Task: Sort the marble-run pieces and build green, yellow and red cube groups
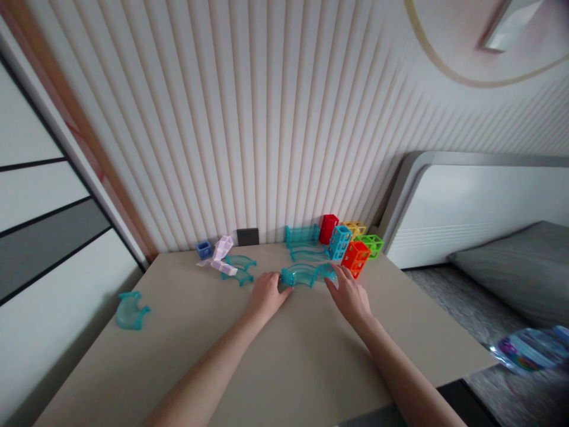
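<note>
A curved teal track piece (302, 274) lies on the beige table (275, 350). My left hand (267, 295) rests at its left end, fingers pressed to it. My right hand (349, 293) touches its right end, fingers partly spread, just in front of an orange cage block (355, 257). Behind stand a blue block (339, 242), a red block (328, 228), a green block (371, 244) and a yellow block (354, 228). More teal track pieces (303, 239) sit near the wall.
To the left lie a lilac piece (221, 256), a small blue cube (204, 249), teal curves (240, 267) and a lone teal piece (130, 310). A ribbed wall backs the table. A bed (511, 267) and plastic bag (528, 350) are on the right.
</note>
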Motion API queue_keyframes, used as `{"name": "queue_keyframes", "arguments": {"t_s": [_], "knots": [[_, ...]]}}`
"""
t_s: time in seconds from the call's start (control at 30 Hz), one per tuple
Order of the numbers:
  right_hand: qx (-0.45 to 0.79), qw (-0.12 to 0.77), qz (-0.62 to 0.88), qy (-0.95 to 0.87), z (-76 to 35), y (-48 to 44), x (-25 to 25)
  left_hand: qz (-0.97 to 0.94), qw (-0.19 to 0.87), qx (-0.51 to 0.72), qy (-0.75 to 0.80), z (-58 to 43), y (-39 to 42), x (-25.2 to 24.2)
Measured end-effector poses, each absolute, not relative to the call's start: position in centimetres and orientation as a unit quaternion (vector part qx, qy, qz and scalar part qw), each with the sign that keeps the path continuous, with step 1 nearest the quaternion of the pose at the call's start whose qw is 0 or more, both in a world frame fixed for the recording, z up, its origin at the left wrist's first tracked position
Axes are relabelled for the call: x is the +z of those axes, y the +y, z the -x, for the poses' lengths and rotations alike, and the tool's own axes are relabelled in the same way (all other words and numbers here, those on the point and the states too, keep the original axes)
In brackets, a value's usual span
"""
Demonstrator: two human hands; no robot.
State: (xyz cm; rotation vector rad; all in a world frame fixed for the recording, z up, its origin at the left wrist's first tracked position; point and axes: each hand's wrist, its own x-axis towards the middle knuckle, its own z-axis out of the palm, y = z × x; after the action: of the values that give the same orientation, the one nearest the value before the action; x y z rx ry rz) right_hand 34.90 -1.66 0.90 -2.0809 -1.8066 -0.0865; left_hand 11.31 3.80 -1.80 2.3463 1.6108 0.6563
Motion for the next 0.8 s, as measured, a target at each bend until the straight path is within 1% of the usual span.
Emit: {"name": "queue_keyframes", "arguments": {"t_s": [0.1, 0.2, 0.5, 0.8], "knots": [[-0.034, 0.147, 0.759, -0.634, -34.6, -1.3, 0.8, -0.798, 0.102, 0.222, 0.55, -11.5, 3.8, -1.7], [-0.027, 0.126, 0.778, -0.615, -33.9, -0.7, 0.6, -0.8, 0.094, 0.221, 0.551, -11.6, 3.7, -1.6], [0.002, 0.11, 0.797, -0.594, -33.6, -0.4, 0.9, -0.797, 0.071, 0.214, 0.561, -12.3, 3.5, -1.5], [-0.003, 0.083, 0.799, -0.596, -34.2, -2.9, 1.0, -0.796, 0.055, 0.21, 0.564, -14.0, 3.8, -1.4]]}}
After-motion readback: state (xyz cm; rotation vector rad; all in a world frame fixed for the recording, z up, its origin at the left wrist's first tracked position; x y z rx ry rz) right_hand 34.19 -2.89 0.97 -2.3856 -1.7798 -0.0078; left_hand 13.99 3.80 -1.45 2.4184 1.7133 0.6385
